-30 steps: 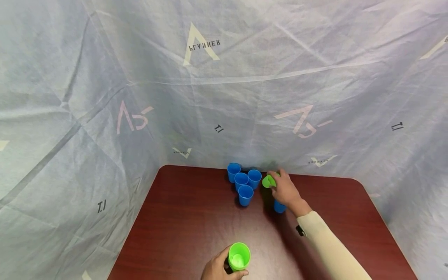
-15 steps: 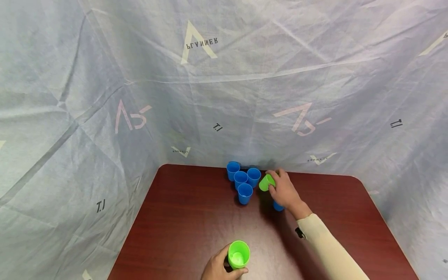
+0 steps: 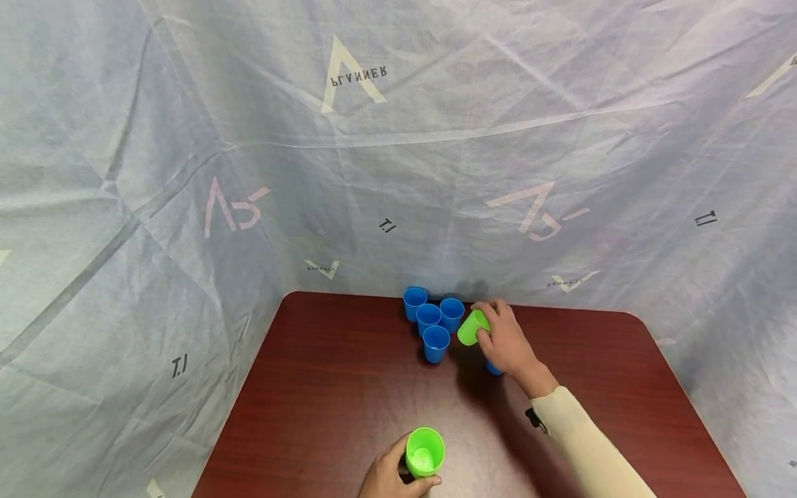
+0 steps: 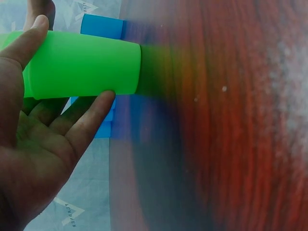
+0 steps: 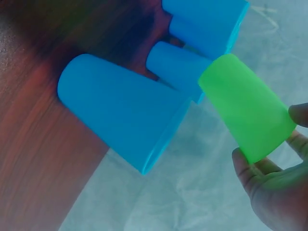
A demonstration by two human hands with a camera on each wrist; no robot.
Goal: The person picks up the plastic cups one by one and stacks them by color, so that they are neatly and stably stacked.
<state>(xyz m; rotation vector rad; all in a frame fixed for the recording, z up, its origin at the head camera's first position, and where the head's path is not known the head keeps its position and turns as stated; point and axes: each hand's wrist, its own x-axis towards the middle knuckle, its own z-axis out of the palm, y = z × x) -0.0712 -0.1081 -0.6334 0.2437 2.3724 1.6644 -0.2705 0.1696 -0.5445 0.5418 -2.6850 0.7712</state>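
Observation:
At the near side of the table, my left hand grips a bright green cup whose mouth faces up. Thumb and fingers lie round its sides in the left wrist view, where the green cup covers part of the blue cups behind. Farther off, my right hand holds another green cup by its rim, tilted with its base down and to the left. It hangs just right of a group of upright blue cups. One more blue cup is mostly hidden beneath my right wrist.
The reddish-brown wooden table reaches back to a grey printed cloth, which hangs around its far side and flanks. In the right wrist view a blue cup stands between the camera and the green cup.
My right hand has brought its green cup a little left and nearer, turning its base further down. The left hand and its cup stay almost where they were.

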